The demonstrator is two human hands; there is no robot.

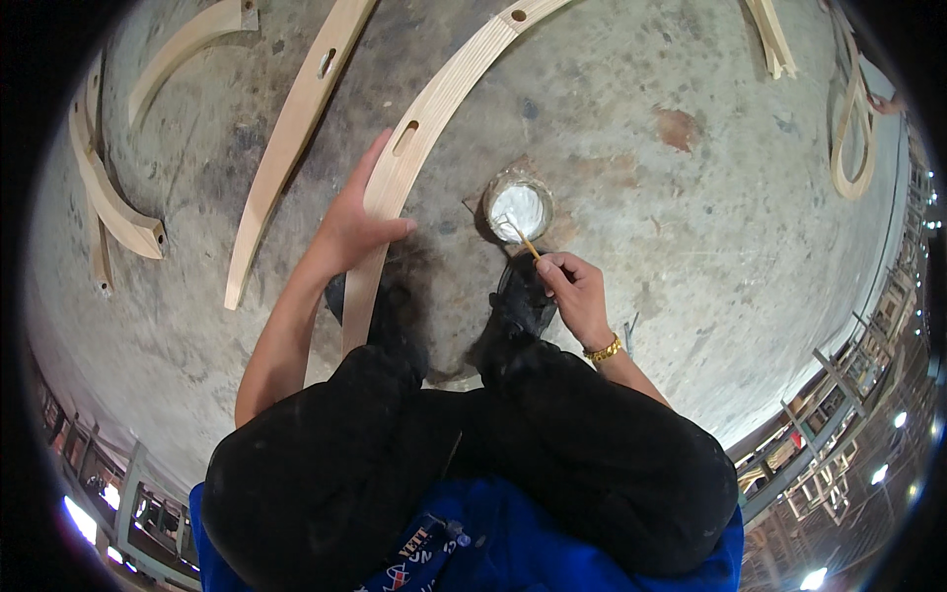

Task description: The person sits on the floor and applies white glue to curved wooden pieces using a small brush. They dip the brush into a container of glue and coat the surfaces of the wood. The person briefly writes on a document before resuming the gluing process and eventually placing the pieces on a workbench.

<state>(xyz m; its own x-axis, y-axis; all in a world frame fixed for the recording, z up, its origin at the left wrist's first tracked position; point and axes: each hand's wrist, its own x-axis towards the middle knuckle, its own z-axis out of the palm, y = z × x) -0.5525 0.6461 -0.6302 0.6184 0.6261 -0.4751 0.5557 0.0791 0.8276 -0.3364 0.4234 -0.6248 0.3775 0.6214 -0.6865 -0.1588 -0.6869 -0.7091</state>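
My left hand [357,219] is wrapped round a long curved wooden piece [449,91], thumb on the near side and fingers behind it. The piece has an oblong slot just above my hand and a smaller hole farther along; its lower end comes down by my left foot. Between thumb and fingers, my right hand [575,288] pinches a thin wooden stick [527,243]. The stick's far tip reaches into a round pot [493,187] of white paste [519,211], which looks like glue. This pot stands on the floor just beyond my right shoe.
Another slotted wooden piece [292,128] lies left of the held one. Curved wooden parts [187,54] and a joined wooden assembly [120,205] rest at far left. More wooden pieces [772,39] lie at upper right, near a looped wooden part [850,148] and another person's hand [888,103].
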